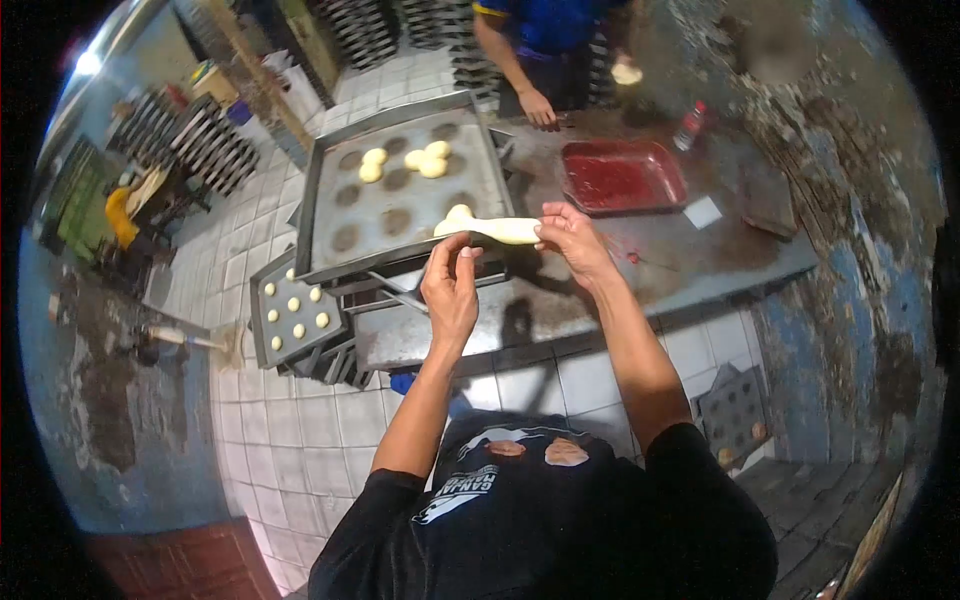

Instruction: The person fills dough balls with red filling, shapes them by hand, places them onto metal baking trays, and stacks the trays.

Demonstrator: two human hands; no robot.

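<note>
A pale, stretched piece of dough (505, 231) spans sideways over the front right edge of a large metal baking tray (330, 215). Its right end is pinched between the thumb and fingers of my right hand (572, 242). My left hand (450, 290) is just below the dough's left end, thumb and fingers apart; its fingertips are close to the dough, and whether they touch it I cannot tell. Small round dough balls (428, 160) lie in clusters on the tray, which has dark round marks. Another rounded lump (458, 214) adjoins the strip's left end.
A red rectangular pan (622, 178) sits on the worn table (690, 262), near a bottle (690, 126) and a white square (703, 212). Opposite, a co-worker's hand (538, 108) rests at the table; their other hand holds dough (627, 74). A lower tray (285, 345) carries several dough balls.
</note>
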